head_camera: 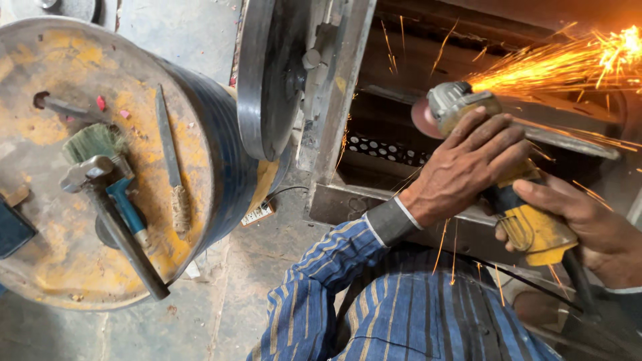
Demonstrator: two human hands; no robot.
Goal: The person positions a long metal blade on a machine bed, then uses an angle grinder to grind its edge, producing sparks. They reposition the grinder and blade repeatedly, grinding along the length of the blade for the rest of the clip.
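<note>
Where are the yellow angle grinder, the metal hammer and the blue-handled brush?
yellow angle grinder point(535, 230), head view, on its yellow body.
metal hammer point(87, 174), head view, on its head.
blue-handled brush point(127, 207), head view, on its blue handle.

Hammer point(114, 220), brush point(107, 167) on drum point(40, 267), left of grinder point(508, 180).

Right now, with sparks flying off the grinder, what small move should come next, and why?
Probably keep the yellow angle grinder steady and ease the disc slowly along the metal frame: both the left hand and right hand hold it, and the sparks stream away.
</note>
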